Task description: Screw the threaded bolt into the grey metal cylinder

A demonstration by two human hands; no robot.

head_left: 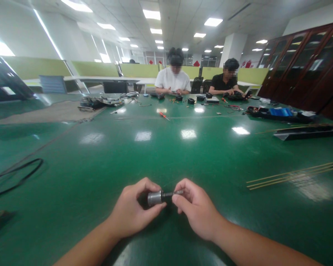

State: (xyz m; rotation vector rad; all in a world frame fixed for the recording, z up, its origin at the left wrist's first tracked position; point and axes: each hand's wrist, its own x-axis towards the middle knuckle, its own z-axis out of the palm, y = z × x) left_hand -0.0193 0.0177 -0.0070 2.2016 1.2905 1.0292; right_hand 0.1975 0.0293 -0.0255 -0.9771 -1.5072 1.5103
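Near the front of the green table [155,155], my left hand [134,210] is closed round a small silver cylinder [154,198] that looks like a motor. A dark, thin shaft [168,194] sticks out of its right end. My right hand [192,208] pinches the far end of this shaft, where a short metallic tip [179,192] shows between thumb and fingers. Whether that tip is a separate piece I cannot tell. The cylinder lies roughly level, just above the table top, and my left fingers hide part of it.
Long thin brass-coloured rods [294,174] lie on the right, with a dark metal channel [308,132] behind them. A black cable [22,179] loops at the left. Farther off lies a red screwdriver [163,115]. Two people sit across the table among several dark parts [191,101].
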